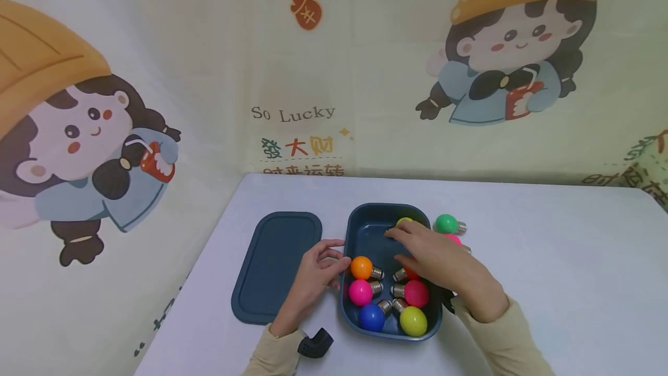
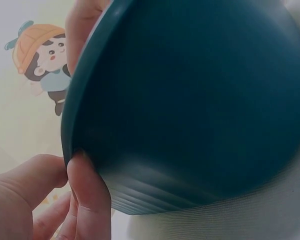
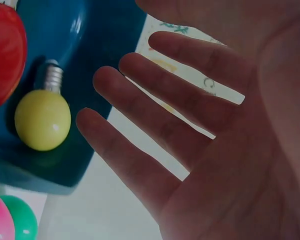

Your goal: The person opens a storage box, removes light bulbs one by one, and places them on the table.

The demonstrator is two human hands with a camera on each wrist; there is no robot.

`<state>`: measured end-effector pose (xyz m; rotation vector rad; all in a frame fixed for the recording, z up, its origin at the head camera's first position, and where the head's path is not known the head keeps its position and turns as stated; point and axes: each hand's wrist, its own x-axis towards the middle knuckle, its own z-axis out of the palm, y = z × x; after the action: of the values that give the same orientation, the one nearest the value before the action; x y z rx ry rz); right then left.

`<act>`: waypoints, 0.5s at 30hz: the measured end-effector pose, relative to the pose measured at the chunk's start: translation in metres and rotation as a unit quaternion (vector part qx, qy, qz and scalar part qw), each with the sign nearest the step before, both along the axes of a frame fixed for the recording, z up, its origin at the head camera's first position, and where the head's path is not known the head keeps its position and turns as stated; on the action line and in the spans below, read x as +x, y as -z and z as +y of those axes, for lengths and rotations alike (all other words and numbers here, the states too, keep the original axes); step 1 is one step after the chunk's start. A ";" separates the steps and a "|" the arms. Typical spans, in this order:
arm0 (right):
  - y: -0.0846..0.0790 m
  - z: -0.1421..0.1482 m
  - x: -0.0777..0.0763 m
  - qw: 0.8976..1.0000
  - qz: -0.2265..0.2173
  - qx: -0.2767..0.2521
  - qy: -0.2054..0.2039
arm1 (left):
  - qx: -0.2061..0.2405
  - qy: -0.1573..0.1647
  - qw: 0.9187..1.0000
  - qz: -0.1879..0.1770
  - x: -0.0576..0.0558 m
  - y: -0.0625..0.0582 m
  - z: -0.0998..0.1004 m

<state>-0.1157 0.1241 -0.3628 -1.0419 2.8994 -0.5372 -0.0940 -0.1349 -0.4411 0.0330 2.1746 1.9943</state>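
Note:
A dark blue box (image 1: 370, 335) holds coloured light bulbs. My left hand (image 1: 313, 274) is at its left side; the left wrist view shows thumb and finger pinching the rim. My right hand (image 1: 443, 257) reaches over the right side, palm down. Its fingers are spread and hold nothing in the right wrist view, beside a yellow bulb (image 3: 42, 120) lying in the box's corner. In the left column lie an orange bulb (image 1: 362, 267), a pink bulb (image 1: 360, 293) and a blue bulb (image 1: 371, 318). Opposite are a partly hidden red bulb (image 1: 410, 273), a crimson bulb (image 1: 417, 293) and another yellow bulb (image 1: 414, 321).
To the left of the box a flat dark blue lid (image 1: 279, 266) lies on the white table (image 1: 563, 260). Beyond the right wall are a green bulb (image 1: 446, 224) and a pink bulb (image 1: 453, 239), the latter partly covered by my hand. A printed cloth (image 1: 386, 74) hangs behind.

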 end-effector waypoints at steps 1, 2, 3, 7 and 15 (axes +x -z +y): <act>0.001 -0.002 0.000 1.000 0.001 0.005 -0.003 | -0.001 0.000 1.000 0.000 0.000 0.000 0.000; 0.002 -0.004 -0.001 1.000 0.003 0.010 -0.007 | -0.001 0.000 1.000 0.001 0.000 0.000 0.000; 0.003 -0.006 -0.001 1.000 0.002 0.014 -0.008 | -0.002 -0.001 1.000 0.000 0.000 0.000 0.000; 0.006 -0.013 -0.002 0.999 -0.004 0.024 -0.023 | -0.002 -0.002 1.000 -0.004 0.000 0.001 0.000; 0.018 -0.024 -0.007 0.998 0.001 0.035 -0.054 | 0.005 0.001 1.000 -0.001 -0.004 0.001 0.003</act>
<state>-0.1226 0.1000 -0.3809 -1.1799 2.8211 -0.4260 -0.0978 -0.1317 -0.4421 0.0351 2.1622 2.0029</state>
